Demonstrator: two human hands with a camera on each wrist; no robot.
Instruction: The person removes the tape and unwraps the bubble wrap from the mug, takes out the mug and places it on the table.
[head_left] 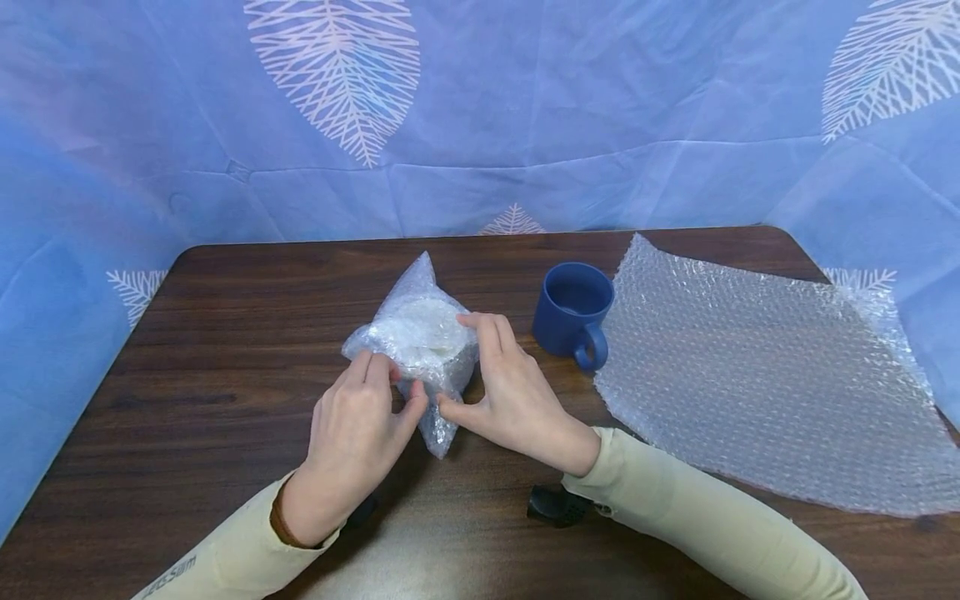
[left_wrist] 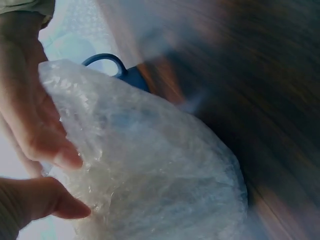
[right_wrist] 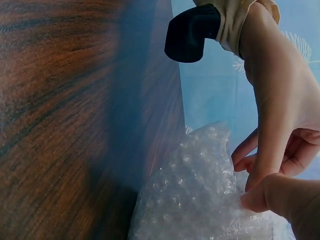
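A bundle wrapped in bubble wrap (head_left: 420, 333) sits on the table, with pointed ends of the wrap sticking out at the back, left and front. What is inside is hidden. My left hand (head_left: 352, 425) is at its near left side, fingers curled and thumb tip against the wrap. From the right, my right hand (head_left: 517, 396) holds the bundle, fingertips on its upper right edge and thumb at the front. The left wrist view shows the crinkled wrap (left_wrist: 160, 165) close up beside both thumbs. In the right wrist view, a bubbled corner (right_wrist: 195, 175) stands up beside the fingers.
A blue mug (head_left: 562, 317) stands right of the bundle, its handle toward the front. A large sheet of bubble wrap (head_left: 765, 383) lies flat on the right of the dark wooden table (head_left: 210, 358), reaching its right edge. Blue patterned cloth (head_left: 570, 100) hangs behind.
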